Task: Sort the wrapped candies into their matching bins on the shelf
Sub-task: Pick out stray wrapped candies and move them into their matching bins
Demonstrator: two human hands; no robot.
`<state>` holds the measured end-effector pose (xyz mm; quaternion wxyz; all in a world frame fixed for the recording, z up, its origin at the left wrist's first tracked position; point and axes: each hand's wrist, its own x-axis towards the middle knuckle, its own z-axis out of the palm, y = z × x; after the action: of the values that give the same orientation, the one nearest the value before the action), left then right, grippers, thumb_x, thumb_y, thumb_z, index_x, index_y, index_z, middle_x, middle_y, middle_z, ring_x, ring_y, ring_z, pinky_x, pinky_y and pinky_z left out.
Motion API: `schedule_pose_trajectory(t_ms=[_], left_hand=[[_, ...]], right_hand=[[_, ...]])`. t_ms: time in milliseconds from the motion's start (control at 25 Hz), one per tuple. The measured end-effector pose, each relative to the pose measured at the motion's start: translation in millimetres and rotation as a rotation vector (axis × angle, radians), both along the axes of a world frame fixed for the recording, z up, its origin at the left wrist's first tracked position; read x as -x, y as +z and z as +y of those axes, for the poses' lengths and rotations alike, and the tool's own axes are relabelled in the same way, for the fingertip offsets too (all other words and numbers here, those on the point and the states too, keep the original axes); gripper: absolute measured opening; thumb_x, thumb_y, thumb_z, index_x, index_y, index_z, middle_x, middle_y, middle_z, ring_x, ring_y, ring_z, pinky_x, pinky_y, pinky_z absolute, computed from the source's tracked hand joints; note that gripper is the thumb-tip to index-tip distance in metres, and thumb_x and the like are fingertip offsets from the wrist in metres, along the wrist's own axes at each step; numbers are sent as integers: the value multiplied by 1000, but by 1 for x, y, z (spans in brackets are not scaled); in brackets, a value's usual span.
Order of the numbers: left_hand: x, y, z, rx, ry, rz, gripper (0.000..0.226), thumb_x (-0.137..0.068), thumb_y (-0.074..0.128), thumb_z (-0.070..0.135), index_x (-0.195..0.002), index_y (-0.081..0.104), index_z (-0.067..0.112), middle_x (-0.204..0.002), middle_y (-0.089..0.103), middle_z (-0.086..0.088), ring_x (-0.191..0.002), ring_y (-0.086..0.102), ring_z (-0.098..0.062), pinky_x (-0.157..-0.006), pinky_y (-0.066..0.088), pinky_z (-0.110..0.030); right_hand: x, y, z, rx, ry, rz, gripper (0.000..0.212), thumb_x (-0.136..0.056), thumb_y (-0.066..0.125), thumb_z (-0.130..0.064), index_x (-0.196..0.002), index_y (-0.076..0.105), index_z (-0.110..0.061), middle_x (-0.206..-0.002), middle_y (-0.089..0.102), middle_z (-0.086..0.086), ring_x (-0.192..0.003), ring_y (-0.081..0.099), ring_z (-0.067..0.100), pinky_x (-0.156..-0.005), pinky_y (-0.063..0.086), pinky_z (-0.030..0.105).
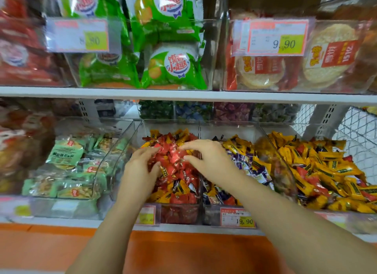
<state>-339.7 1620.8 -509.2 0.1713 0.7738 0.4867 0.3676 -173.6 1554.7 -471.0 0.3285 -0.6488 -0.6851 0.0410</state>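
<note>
2 hands work 1 heap, the red candies (175,159). Left fingers (152,151) bend into the heap's left flank with the thumb beneath; blur hides any pinch, so I cannot tell whether they hold a wrapper. Right fingers (184,146) lie stretched and released across the top, pointing left, holding nothing I can see. Outward: left hand (140,169), right hand (206,157). The heap fills the left bin (179,213) of 3. Yellow strays (180,189) lie in it, toward me from both sets of fingertips, wrappers at mixed angles with no shared long axis. Their match, the right bin (283,167), lies rightward past the middle bin (228,126). I judge the right hand nearer for that carry.
</note>
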Motion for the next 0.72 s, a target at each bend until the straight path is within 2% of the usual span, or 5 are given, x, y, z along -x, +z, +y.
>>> schedule_pose_trajectory(t_ms=[80, 200, 440, 600, 720], left_hand=[[2, -3, 1, 24, -43, 71, 39, -90, 58, 15, -128, 55, 22, -140, 44, 0, -118, 50, -21, -98, 40, -30], [-5, 0, -6, -33, -176, 59, 33, -91, 57, 18, -123, 59, 25, -129, 51, 7, -114, 50, -9, -91, 34, -15], [-40, -6, -24, -17, -413, 66, 31, -92, 56, 24, -121, 58, 32, -113, 57, 18, -99, 50, 6, -92, 42, -15], [-47, -6, -24, 17, -405, 38, 32, -93, 53, 23, -121, 55, 37, -101, 55, 23, -81, 50, 12, -69, 41, -9], [-49, -6, -21, 12, -416, 27, 31, -93, 54, 22, -116, 55, 41, -99, 52, 29, -91, 49, 15, -72, 39, -5]], right_hand=[[-10, -1, -5, 31, -20, -1, 26, -89, 61, -21, -113, 66, -26, -114, 64, -9, -104, 57, 4, -99, 41, 23], [-43, 3, -35, 191, -26, 24, 16, -88, 62, -17, -98, 71, -26, -94, 67, -14, -77, 57, -13, -68, 41, 3], [-79, -6, -63, 577, 102, -83, 19, -84, 68, -23, -102, 69, -29, -81, 62, -27, -76, 55, -17, -63, 43, 5], [-78, -27, -53, 602, 149, -230, 12, -83, 69, -25, -95, 71, -24, -79, 60, -22, -71, 54, -8, -63, 39, 10], [-84, -16, -54, 502, 53, -156, 6, -82, 69, -27, -78, 65, -26, -74, 60, -17, -65, 52, -7, -59, 40, 11]])
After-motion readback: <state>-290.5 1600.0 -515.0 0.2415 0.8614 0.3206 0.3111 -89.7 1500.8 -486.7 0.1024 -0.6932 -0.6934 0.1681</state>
